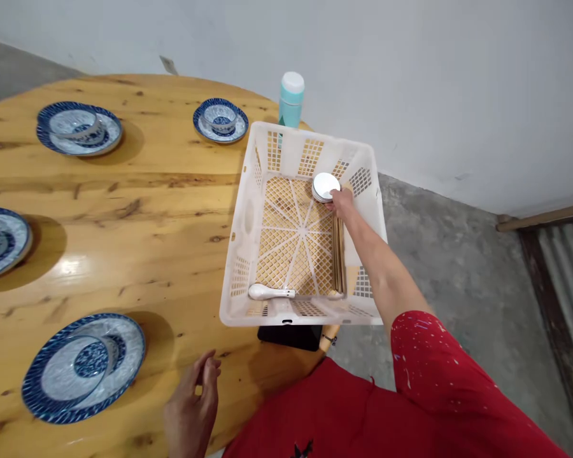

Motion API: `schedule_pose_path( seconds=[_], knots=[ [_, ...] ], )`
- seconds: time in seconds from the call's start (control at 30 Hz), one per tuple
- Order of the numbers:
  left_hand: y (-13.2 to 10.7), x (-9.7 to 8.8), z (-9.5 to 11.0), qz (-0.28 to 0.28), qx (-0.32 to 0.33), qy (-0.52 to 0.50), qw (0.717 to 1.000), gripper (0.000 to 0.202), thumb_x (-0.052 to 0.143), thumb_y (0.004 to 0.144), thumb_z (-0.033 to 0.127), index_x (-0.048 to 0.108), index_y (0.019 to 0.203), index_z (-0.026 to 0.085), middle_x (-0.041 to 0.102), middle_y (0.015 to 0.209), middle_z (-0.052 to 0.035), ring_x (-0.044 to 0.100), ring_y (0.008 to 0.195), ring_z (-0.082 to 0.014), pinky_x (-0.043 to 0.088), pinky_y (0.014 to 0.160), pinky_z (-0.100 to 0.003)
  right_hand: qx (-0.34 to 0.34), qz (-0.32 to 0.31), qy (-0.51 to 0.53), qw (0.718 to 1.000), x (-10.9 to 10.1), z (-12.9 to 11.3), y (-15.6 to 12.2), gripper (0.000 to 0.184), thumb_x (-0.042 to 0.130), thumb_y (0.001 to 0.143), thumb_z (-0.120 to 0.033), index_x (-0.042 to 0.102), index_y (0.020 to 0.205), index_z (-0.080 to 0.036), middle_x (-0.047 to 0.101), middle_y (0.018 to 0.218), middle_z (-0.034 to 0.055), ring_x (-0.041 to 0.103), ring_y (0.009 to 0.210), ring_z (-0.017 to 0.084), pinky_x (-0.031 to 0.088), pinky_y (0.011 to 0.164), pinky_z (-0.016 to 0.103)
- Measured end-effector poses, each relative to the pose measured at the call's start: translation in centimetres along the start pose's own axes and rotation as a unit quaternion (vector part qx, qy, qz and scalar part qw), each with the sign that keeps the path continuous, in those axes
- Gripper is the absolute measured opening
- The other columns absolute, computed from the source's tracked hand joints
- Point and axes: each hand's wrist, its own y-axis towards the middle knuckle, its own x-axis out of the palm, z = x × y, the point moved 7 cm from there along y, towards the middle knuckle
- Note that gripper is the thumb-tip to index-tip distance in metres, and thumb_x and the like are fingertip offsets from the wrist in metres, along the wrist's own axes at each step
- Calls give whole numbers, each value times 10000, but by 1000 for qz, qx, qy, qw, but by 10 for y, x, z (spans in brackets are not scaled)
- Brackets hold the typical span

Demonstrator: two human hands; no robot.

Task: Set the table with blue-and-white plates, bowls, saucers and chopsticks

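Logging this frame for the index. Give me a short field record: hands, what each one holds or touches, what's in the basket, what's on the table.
right hand: inside the white plastic basket, grip on a stack of small white dishes at its far right corner
left hand: empty, fingers loosely curled, at the near table edge
basket contents: white ceramic spoon at the near wall, chopsticks along the right wall
round wooden table: four blue-and-white plates, each with a bowl on it
behind basket: teal bottle with white cap
under basket: dark flat object, unclear what
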Motion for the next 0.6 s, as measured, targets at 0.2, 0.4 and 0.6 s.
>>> schedule_pose_path(
  seconds=[0.2,0.4,0.6],
  knots=[
    [5,5,-4,-5,-24,15,1000,469,450,880,577,692,1076,227,793,895,-49,759,871,-240,562,709,-309,8,53,-30,998,-1,7,15,418,593,749,-117,625,1166,-107,665,868,62,631,635,165,622,570,347],
    [6,5,5,4,-8,3,1000,449,460,881,564,691,1043,215,778,836,-49,753,812,-230,571,707,-306,2,64,-34,997,2,8,14,426,582,717,-72,646,1136,-102,661,928,72,646,697,168,633,608,344],
    [4,9,3,-13,-18,-8,1000,454,455,887,564,689,1051,211,785,886,-48,760,824,-219,577,710,-292,-8,57,-16,998,3,10,9,468,614,733,-115,606,1200,-148,663,959,66,644,728,170,634,613,329]
  ],
)
